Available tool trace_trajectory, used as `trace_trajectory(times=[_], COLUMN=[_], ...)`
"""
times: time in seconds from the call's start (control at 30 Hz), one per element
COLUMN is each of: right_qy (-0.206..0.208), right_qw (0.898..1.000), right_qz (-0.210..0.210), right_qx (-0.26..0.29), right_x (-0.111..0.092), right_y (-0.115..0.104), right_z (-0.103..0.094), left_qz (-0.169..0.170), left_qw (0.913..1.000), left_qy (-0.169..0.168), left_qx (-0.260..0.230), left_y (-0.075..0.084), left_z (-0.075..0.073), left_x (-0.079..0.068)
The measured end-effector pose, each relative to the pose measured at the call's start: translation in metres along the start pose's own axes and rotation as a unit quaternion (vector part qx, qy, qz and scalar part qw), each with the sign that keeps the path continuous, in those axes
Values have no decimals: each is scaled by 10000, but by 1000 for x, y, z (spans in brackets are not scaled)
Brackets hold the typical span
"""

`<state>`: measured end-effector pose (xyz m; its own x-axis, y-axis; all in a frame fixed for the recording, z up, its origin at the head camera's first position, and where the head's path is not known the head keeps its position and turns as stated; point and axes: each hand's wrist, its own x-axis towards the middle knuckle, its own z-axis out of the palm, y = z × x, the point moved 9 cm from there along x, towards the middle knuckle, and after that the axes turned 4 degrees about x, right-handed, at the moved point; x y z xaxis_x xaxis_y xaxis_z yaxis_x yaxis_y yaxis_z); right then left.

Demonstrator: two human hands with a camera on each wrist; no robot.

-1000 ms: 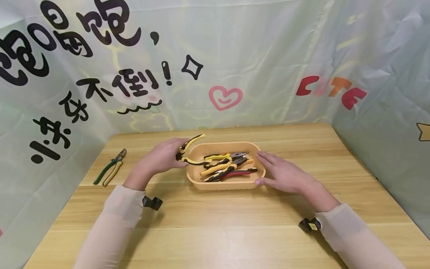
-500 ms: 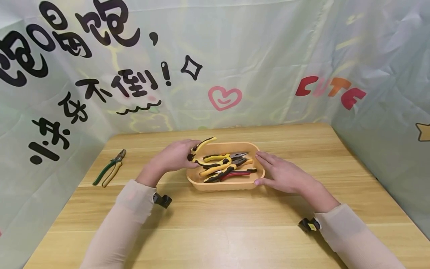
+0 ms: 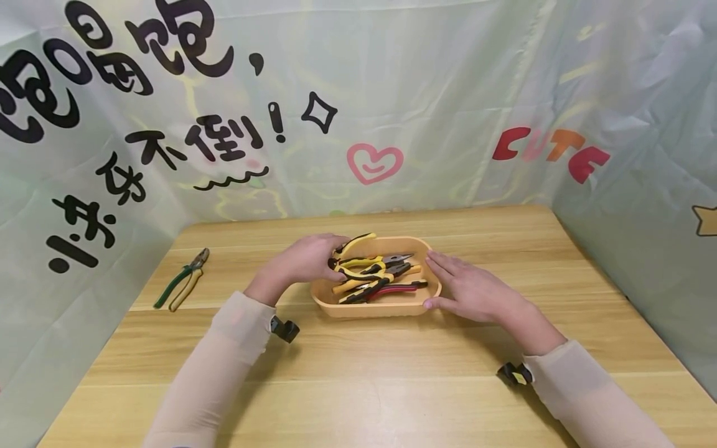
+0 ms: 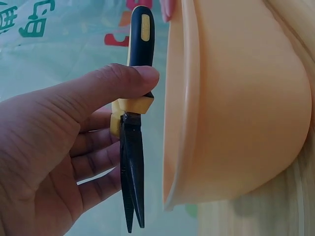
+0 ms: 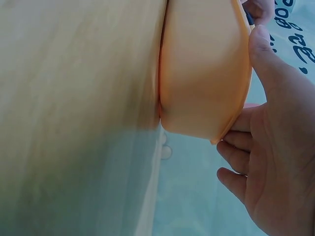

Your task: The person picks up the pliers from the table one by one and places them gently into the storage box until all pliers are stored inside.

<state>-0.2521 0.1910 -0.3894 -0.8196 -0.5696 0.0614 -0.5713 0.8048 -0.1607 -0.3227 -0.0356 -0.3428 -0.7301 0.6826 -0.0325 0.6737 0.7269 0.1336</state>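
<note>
My left hand pinches long-nose pliers with yellow and black handles between thumb and fingers. The handles spread to the right over the left end of an orange plastic box. In the left wrist view the dark, slightly parted jaws point downward in the frame, beside the box's rim. My right hand holds the box's right end, thumb near the front corner and fingertips at the rim. Inside the box lie several pliers, among them grey-nosed pliers and a red-handled pair.
Pliers with one green and one tan handle lie on the wooden table at the left. A printed cloth rises behind the table and along both sides.
My left hand has moved right and slightly down with the long-nose pliers, bringing their handles farther over the box. The right hand stays at the box's right end.
</note>
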Motion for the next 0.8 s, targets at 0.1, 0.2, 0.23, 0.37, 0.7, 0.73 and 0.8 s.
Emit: trace_trajectory(times=[0.1, 0.2, 0.23, 0.37, 0.7, 0.73, 0.8], right_qy=[49, 81, 79, 83, 121, 124, 144], right_qw=[10000, 10000, 10000, 9999, 9999, 9999, 9998], right_qz=[-26, -32, -35, -28, 0, -3, -6], right_qx=[9, 23, 30, 52, 111, 111, 106], right_x=[0, 0, 0, 0, 0, 0, 0], right_y=[1, 2, 2, 2, 3, 3, 3], right_z=[0, 1, 1, 2, 2, 2, 2], left_qz=[57, 141, 193, 310, 364, 328, 237], left_qw=[10000, 9998, 9997, 9993, 9982, 9981, 9978], left_qy=[-57, -95, -112, -186, -470, -519, -615], left_qx=[-25, -68, -91, -29, 22, -1, -19], left_y=[2, 5, 6, 10, 17, 17, 17], left_z=[3, 5, 6, 9, 21, 22, 24], left_x=[5, 9, 10, 15, 27, 28, 30])
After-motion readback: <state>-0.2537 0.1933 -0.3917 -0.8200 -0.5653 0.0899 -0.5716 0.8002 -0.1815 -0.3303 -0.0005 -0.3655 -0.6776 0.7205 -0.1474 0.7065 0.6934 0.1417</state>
